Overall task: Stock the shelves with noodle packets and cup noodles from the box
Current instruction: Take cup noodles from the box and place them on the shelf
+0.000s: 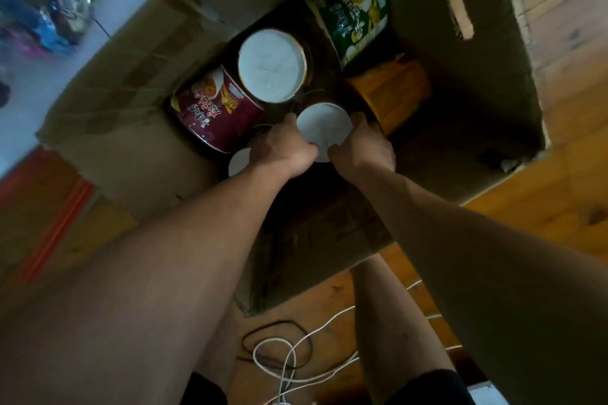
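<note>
Fingers (287, 123) of the left hand (283, 149) and of the right hand (362, 148) are being curled round opposite sides of a small cup noodle (324, 130), which is being gripped between them with its white round face turned upward.

Head view: the small cup noodle is being held low inside the cardboard box (131, 82), near the middle. A larger cup (272, 65) with a white face is standing just beyond it; whether the two touch cannot be told. A maroon cup (214, 108) is lying on its side to the left, a green noodle pack (355, 13) is leaning at the far wall, and an orange pack (391, 92) is lying to the right. A white disc (239, 161) is being partly hidden by the left wrist. No shelf is being shown.

Lift-out is judged to be the step in hand. The thin cup wall could be dented by too hard a squeeze; with too light a squeeze, the cup could be dropped back. The larger cup could be knocked over during a tilted lift. The loose cables (289, 355) on the wooden floor (559, 207) are being judged a trip hazard during carrying.
</note>
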The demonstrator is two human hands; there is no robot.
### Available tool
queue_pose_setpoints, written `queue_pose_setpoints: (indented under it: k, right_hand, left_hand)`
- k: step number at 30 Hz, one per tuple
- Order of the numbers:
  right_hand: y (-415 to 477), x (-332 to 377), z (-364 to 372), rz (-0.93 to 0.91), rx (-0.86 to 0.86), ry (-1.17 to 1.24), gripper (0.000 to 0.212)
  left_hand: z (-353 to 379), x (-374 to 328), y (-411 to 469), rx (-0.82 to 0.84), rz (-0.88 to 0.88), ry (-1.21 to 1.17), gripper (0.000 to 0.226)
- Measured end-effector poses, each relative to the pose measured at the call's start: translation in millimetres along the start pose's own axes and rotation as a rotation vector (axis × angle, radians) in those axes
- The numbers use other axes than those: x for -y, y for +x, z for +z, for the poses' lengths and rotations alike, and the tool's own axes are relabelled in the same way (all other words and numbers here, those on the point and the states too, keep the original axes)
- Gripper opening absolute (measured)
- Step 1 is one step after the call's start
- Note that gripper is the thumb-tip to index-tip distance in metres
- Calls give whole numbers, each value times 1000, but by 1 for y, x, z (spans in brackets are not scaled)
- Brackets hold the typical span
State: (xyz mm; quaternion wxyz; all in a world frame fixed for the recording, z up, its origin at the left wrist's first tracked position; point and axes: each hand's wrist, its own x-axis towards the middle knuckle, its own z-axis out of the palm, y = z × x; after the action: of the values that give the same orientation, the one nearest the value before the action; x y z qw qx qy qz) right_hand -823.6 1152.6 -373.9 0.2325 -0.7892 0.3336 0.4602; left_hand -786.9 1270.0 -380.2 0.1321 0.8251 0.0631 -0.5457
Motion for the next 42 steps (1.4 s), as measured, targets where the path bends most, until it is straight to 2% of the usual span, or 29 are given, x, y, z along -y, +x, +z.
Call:
queue_pose_setpoints:
  k: [7, 13, 17, 23, 28, 31, 37, 42]
  right_hand:
    - [4, 1, 3, 119, 56, 312, 73]
    - [-28, -3, -5, 108, 29, 401, 61]
    - [-67, -4, -20, 96, 25, 441, 61]
    - [-139, 6, -62, 7, 2, 451, 61]
    - [-217, 15, -113, -81, 29, 538, 53]
    - [-269, 19, -145, -154, -28, 537, 51]
    - [-371, 27, -201, -294, -191, 576, 43]
    - [-446, 48, -227, -460, -312, 585, 43]
  left_hand:
    - [3, -3, 2, 27, -148, -437, 59]
    - [-2, 5, -29, 44, -136, -549, 60]
    - [-10, 10, -67, 27, -158, -627, 60]
    - [-33, 4, -144, -26, -151, -784, 55]
    - [-76, -9, -217, -119, -41, -824, 43]
    - [-106, -21, -269, -152, 8, -893, 32]
    - [-159, -37, -372, -248, 133, -1002, 24]
    - [-194, -52, -438, -485, 163, -1216, 30]
